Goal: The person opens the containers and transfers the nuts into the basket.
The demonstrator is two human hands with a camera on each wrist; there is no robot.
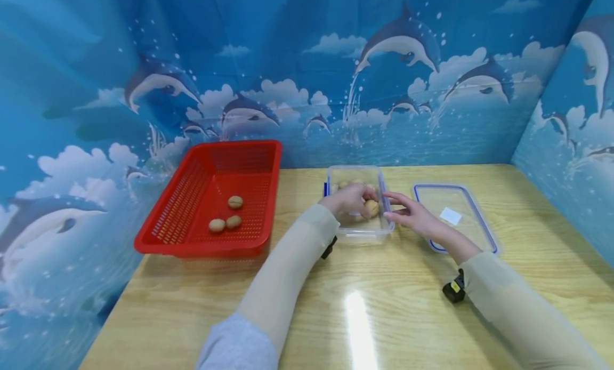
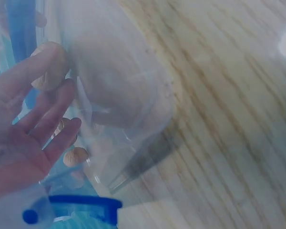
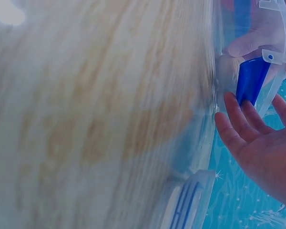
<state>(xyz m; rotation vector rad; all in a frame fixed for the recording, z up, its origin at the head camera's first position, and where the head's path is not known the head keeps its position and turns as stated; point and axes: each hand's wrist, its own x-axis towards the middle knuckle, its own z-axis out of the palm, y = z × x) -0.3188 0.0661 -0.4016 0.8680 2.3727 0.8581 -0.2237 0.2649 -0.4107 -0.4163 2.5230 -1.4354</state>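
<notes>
A clear plastic food container (image 1: 364, 233) with blue latches stands on the wooden table. My left hand (image 1: 352, 198) reaches into it and holds a walnut (image 1: 371, 208) between thumb and fingers; the left wrist view shows this walnut (image 2: 55, 71) through the clear wall. More walnuts (image 2: 76, 156) lie in the container, partly hidden by the hand. At the container's right side is my right hand (image 1: 411, 214), its fingers loosely extended. In the right wrist view its fingertips touch the blue latch (image 3: 251, 78).
To the left, a red plastic basket (image 1: 192, 249) has a few walnuts (image 1: 235, 202) on its bottom. A clear lid (image 1: 472, 220) with a blue seal and a white label lies right of the container. A dolphin-print backdrop (image 1: 297, 114) rises behind the table (image 1: 307, 316).
</notes>
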